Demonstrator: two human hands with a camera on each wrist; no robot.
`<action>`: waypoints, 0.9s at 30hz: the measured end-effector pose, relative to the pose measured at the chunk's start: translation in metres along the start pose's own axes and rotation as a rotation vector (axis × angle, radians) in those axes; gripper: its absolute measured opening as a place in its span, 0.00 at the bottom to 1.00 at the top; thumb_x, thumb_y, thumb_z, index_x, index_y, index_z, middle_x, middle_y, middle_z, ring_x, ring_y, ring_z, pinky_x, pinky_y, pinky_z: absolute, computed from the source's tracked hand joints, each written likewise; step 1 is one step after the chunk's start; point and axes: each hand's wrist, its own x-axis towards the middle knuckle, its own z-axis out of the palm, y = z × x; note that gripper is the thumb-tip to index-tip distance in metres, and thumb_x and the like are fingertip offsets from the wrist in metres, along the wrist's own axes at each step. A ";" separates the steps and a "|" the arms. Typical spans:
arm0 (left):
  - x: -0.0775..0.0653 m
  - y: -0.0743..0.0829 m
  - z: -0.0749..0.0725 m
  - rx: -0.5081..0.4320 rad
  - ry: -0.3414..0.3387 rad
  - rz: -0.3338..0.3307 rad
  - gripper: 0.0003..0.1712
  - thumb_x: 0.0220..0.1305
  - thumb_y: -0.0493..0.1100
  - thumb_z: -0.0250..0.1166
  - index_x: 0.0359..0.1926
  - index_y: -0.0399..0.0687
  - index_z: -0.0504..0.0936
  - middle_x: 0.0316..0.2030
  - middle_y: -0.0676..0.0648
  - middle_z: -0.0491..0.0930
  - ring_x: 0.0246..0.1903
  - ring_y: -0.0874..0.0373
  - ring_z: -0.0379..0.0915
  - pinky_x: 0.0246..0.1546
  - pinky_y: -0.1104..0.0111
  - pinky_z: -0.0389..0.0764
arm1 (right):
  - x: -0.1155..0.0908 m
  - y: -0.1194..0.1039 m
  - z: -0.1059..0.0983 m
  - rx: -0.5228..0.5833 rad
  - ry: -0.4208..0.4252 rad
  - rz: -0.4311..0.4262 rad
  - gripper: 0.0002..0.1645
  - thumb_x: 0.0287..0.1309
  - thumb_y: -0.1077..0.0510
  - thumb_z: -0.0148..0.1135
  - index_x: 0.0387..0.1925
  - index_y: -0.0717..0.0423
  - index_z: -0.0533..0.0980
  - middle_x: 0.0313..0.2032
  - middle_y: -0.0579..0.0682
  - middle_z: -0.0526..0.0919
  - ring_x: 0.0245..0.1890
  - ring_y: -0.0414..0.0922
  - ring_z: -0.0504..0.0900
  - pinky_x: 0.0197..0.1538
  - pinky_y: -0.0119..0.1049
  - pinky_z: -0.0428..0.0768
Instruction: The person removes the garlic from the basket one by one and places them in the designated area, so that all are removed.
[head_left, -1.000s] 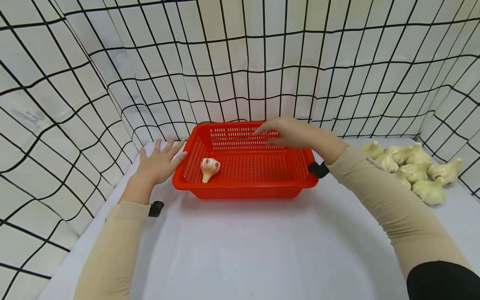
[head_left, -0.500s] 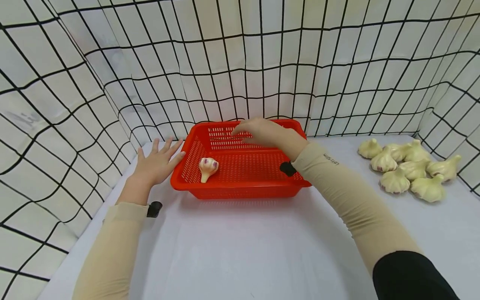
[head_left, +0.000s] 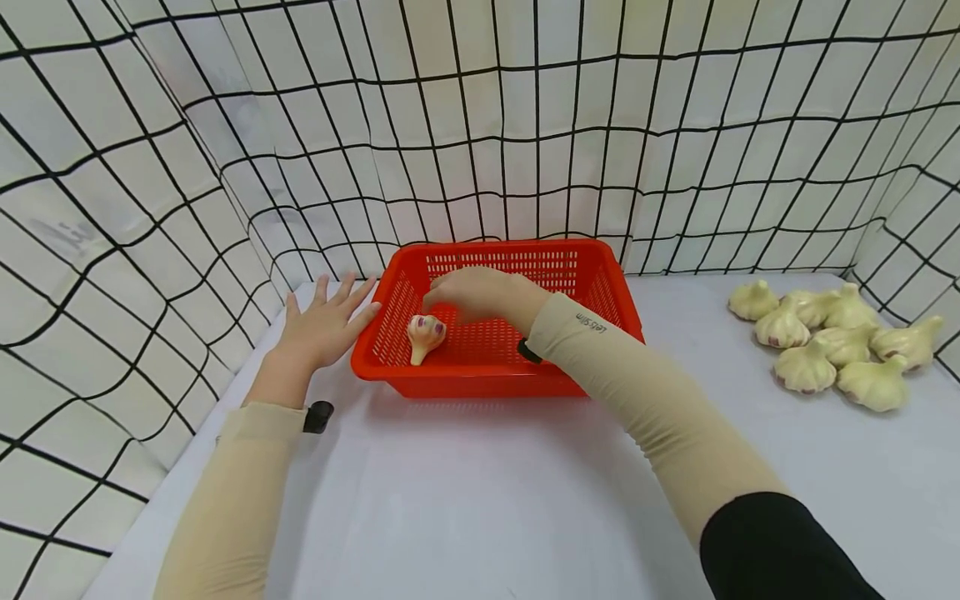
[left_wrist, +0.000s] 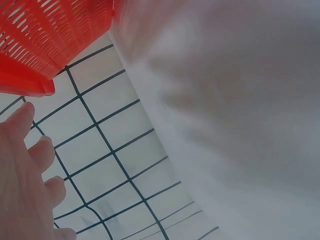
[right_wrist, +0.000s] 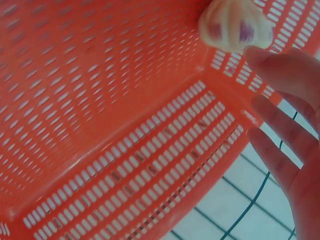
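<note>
A garlic bulb with purple marks (head_left: pixel 426 335) lies in the left end of a red slotted basket (head_left: pixel 480 383). In the head view my right hand (head_left: pixel 483 293) is low over the basket, just right of the bulb. The right wrist view shows the thumb tip at the bulb's (right_wrist: pixel 235 25) edge, with the other fingers apart and extended; whether it touches is hard to tell. My left hand (head_left: pixel 322 327) lies left of the basket with fingers spread. In the left wrist view its fingertips (left_wrist: pixel 42 152) are near the basket rim (left_wrist: pixel 30 87), holding nothing.
Several pale garlic bulbs (head_left: pixel 840 342) are heaped on the white table (head_left: pixel 480 500) at the right. A black net (head_left: pixel 517 142) over white walls encloses the back and sides, close behind the basket.
My right hand has moved left and down into the basket, toward the purple-marked bulb. My left hand stays beside the basket, and the bulb has not moved.
</note>
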 end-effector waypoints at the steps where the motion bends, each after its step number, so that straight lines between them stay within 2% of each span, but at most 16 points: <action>1: 0.000 0.000 0.000 0.002 0.001 0.001 0.43 0.76 0.73 0.30 0.83 0.62 0.39 0.81 0.39 0.36 0.77 0.33 0.19 0.64 0.30 0.16 | 0.003 -0.002 0.000 0.011 0.000 -0.005 0.31 0.63 0.66 0.69 0.68 0.52 0.76 0.66 0.51 0.77 0.70 0.49 0.70 0.70 0.42 0.70; 5: -0.001 0.001 -0.002 0.001 0.000 0.004 0.43 0.76 0.73 0.31 0.83 0.63 0.39 0.81 0.39 0.36 0.77 0.32 0.19 0.64 0.30 0.17 | 0.013 -0.007 0.000 0.047 0.009 -0.027 0.28 0.66 0.62 0.68 0.66 0.49 0.78 0.62 0.48 0.80 0.65 0.46 0.74 0.69 0.38 0.71; 11: -0.001 0.002 -0.001 0.001 0.004 0.007 0.44 0.76 0.73 0.31 0.83 0.61 0.40 0.81 0.39 0.37 0.77 0.32 0.20 0.64 0.29 0.18 | 0.026 -0.008 0.003 0.080 -0.011 -0.046 0.24 0.66 0.62 0.68 0.63 0.49 0.81 0.57 0.45 0.83 0.60 0.44 0.77 0.67 0.35 0.71; 19: -0.001 0.004 0.001 -0.004 -0.014 0.002 0.43 0.76 0.72 0.30 0.83 0.62 0.39 0.81 0.40 0.35 0.77 0.33 0.18 0.65 0.30 0.17 | 0.033 -0.004 0.009 0.181 -0.108 0.037 0.30 0.67 0.64 0.65 0.68 0.45 0.77 0.59 0.43 0.81 0.58 0.43 0.76 0.63 0.35 0.75; 27: -0.001 0.002 0.000 -0.001 -0.005 0.001 0.43 0.76 0.72 0.30 0.83 0.61 0.40 0.81 0.40 0.36 0.77 0.32 0.19 0.65 0.30 0.17 | 0.034 -0.005 0.009 0.134 -0.134 0.048 0.29 0.64 0.59 0.71 0.65 0.49 0.76 0.53 0.47 0.81 0.53 0.45 0.76 0.60 0.37 0.77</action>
